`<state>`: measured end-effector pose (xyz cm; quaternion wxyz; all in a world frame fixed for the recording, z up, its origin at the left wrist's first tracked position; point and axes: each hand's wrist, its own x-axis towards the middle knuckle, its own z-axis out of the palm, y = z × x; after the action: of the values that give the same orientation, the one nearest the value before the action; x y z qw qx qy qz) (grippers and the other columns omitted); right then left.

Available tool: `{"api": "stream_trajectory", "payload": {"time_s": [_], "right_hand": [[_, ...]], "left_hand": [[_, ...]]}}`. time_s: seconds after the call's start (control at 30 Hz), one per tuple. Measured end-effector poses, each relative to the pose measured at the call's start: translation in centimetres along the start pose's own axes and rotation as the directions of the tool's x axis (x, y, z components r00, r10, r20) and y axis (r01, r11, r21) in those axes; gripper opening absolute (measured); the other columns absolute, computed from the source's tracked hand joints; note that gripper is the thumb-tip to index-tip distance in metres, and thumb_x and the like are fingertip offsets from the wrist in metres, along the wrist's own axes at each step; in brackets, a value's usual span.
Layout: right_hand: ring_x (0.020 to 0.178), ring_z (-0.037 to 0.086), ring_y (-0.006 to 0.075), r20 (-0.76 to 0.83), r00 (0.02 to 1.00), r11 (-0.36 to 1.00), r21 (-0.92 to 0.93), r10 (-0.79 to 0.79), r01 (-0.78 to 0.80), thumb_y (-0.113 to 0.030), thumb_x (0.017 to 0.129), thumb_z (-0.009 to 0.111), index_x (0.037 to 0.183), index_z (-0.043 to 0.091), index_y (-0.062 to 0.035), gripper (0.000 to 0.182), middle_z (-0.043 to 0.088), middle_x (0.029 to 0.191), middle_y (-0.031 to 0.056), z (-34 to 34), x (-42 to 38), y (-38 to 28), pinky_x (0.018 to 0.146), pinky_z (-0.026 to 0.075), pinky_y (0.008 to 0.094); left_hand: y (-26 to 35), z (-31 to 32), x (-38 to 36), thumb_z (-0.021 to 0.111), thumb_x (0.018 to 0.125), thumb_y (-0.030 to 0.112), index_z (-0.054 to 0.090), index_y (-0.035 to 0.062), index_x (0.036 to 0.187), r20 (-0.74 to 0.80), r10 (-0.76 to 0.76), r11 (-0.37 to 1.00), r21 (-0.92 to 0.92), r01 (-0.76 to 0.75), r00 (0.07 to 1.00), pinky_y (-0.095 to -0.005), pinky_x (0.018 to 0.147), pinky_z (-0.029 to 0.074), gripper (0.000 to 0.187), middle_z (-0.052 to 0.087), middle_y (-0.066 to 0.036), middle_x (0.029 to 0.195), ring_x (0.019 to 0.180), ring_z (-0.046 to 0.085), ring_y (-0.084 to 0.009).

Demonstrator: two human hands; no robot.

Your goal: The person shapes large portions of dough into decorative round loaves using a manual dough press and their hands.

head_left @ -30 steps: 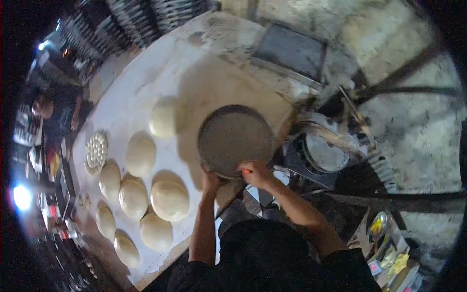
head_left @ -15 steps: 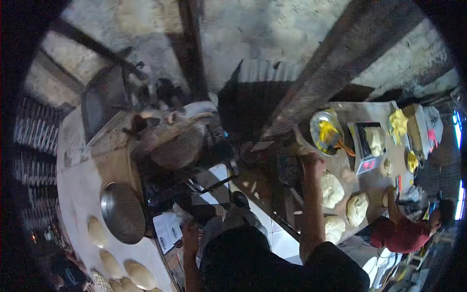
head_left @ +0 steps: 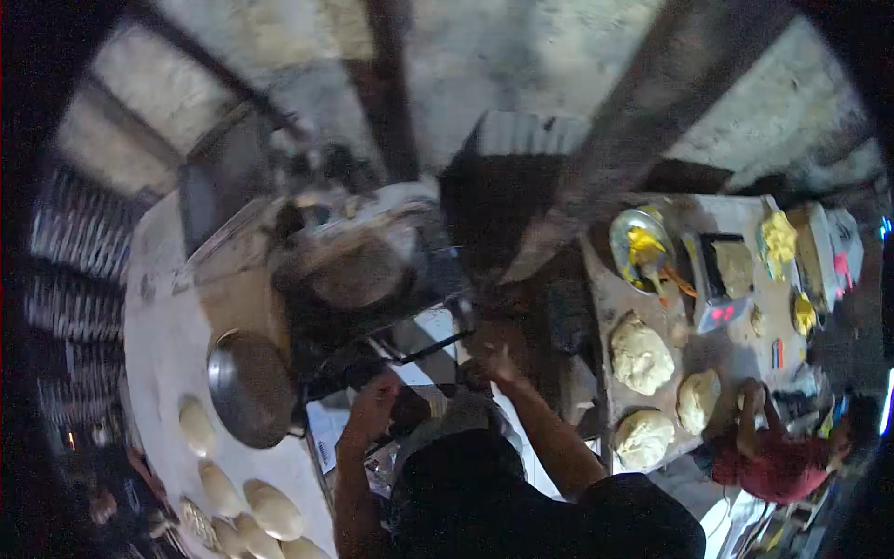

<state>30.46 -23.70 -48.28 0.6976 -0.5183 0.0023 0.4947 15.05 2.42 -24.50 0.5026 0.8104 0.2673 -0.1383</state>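
Where the floured worktop point(head_left: 163, 345) curves along the left, smooth pale dough rounds point(head_left: 272, 509) lie below a dull round metal pan point(head_left: 250, 388). Just right of the pan, the left hand point(head_left: 372, 402) looks curled over something dark, blurred beyond telling. The right hand point(head_left: 496, 361) hangs loosely open above dark clutter, while lumpy dough mounds point(head_left: 641, 358) sit far right.

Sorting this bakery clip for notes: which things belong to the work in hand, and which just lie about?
In hand:
left hand and right hand, raised between the tables
round metal pan
pale round dough balls

Lying about:
lumpy dough mounds
metal bowl of yellow filling
co-worker in red
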Motion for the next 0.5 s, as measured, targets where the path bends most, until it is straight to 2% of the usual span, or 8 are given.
{"api": "stream_trajectory", "payload": {"time_s": [0.03, 0.1, 0.17, 0.23, 0.3, 0.4, 0.47, 0.5], "right_hand": [[0.094, 0.066, 0.0255, 0.14, 0.971, 0.96, -0.232, 0.195, -0.16, -0.036, 0.099, 0.058, 0.122, 0.057, -0.002, 0.042, 0.066, 0.11, 0.0143, 2.6, 3.2, 3.7, 0.078, 0.054, 0.0382], [0.1, 0.064, 0.026, 0.444, 0.884, 0.61, -0.744, 0.148, 0.272, -0.044, 0.098, 0.057, 0.122, 0.06, -0.0037, 0.046, 0.066, 0.111, 0.0138, 16.2, 3.2, -0.7, 0.086, 0.052, 0.038], [0.107, 0.063, 0.0278, 0.668, 0.679, 0.622, -0.68, 0.306, 0.389, -0.046, 0.099, 0.056, 0.122, 0.062, -0.0045, 0.048, 0.066, 0.115, 0.0148, 27.7, 2.0, -2.6, 0.092, 0.051, 0.0384], [0.107, 0.066, 0.0268, 0.913, 0.401, 0.559, -0.373, 0.077, 0.741, -0.032, 0.099, 0.056, 0.122, 0.064, -0.0016, 0.039, 0.069, 0.116, 0.0144, 35.8, 4.3, 3.0, 0.093, 0.051, 0.0388], [0.109, 0.065, 0.026, 0.939, 0.302, 0.651, -0.335, 0.168, 0.681, -0.034, 0.098, 0.058, 0.124, 0.062, -0.0007, 0.043, 0.068, 0.12, 0.0152, 42.9, 3.6, 4.9, 0.095, 0.05, 0.0379], [0.115, 0.06, 0.0207, 0.788, 0.467, 0.611, -0.61, 0.4, 0.505, -0.041, 0.095, 0.059, 0.126, 0.062, 0.0, 0.051, 0.064, 0.124, 0.0146, 49.2, 3.0, 10.8, 0.1, 0.045, 0.0345], [0.119, 0.058, 0.0227, 0.688, 0.561, 0.28, -0.713, 0.461, 0.643, -0.034, 0.096, 0.059, 0.13, 0.06, 0.0028, 0.05, 0.061, 0.131, 0.0155, 52.4, 4.6, 12.9, 0.103, 0.043, 0.0349], [0.119, 0.058, 0.0243, 0.68, 0.634, 0.4, -0.732, 0.369, 0.552, -0.031, 0.096, 0.058, 0.131, 0.058, 0.0038, 0.049, 0.061, 0.131, 0.0162, 53.2, 4.6, 13.7, 0.103, 0.043, 0.036]], "left_hand": [[-1.3, -0.6, -1.3, 0.053, 0.102, 0.037, 0.057, -0.0009, 0.124, -0.011, 0.049, 0.999, 0.005, -0.049, 0.999, -0.0407, 0.091, 0.05, 0.044, 0.066, -0.018, 0.112, 0.104, 0.063, -0.0299], [-5.6, -1.8, -4.8, 0.054, 0.102, 0.034, 0.057, -0.0003, 0.126, -0.087, 0.114, 0.993, 0.015, -0.113, 0.99, -0.0399, 0.091, 0.05, 0.042, 0.067, -0.018, 0.112, 0.105, 0.064, -0.0283], [-10.0, -2.7, -9.2, 0.054, 0.102, 0.03, 0.057, 0.0, 0.127, -0.333, 0.095, 0.989, -0.074, -0.127, 0.938, -0.0394, 0.092, 0.05, 0.039, 0.067, -0.018, 0.114, 0.106, 0.063, -0.0268], [-13.9, -5.0, -15.6, 0.055, 0.102, 0.025, 0.057, 0.0001, 0.128, -0.523, 0.025, 0.986, -0.13, -0.108, 0.852, -0.0386, 0.092, 0.05, 0.036, 0.067, -0.019, 0.115, 0.106, 0.064, -0.026], [-16.4, -8.2, -22.6, 0.056, 0.101, 0.02, 0.057, 0.0, 0.128, -0.646, -0.063, 0.982, -0.176, -0.068, 0.761, -0.0376, 0.092, 0.05, 0.034, 0.066, -0.02, 0.118, 0.106, 0.064, -0.0258], [-23.7, -9.2, -32.3, 0.057, 0.1, 0.017, 0.057, -0.0003, 0.128, -0.704, -0.413, 0.849, -0.527, -0.035, 0.577, -0.0371, 0.09, 0.051, 0.033, 0.067, -0.02, 0.117, 0.104, 0.065, -0.0251], [-28.5, -9.4, -36.4, 0.057, 0.1, 0.018, 0.057, -0.0005, 0.128, -0.731, -0.556, 0.77, -0.632, -0.085, 0.395, -0.0373, 0.09, 0.051, 0.033, 0.067, -0.019, 0.116, 0.104, 0.065, -0.0252], [-30.1, -9.3, -38.1, 0.057, 0.101, 0.02, 0.056, -0.0009, 0.127, -0.699, -0.65, 0.701, -0.703, -0.119, 0.297, -0.0376, 0.09, 0.051, 0.034, 0.067, -0.019, 0.115, 0.104, 0.065, -0.0256]]}}
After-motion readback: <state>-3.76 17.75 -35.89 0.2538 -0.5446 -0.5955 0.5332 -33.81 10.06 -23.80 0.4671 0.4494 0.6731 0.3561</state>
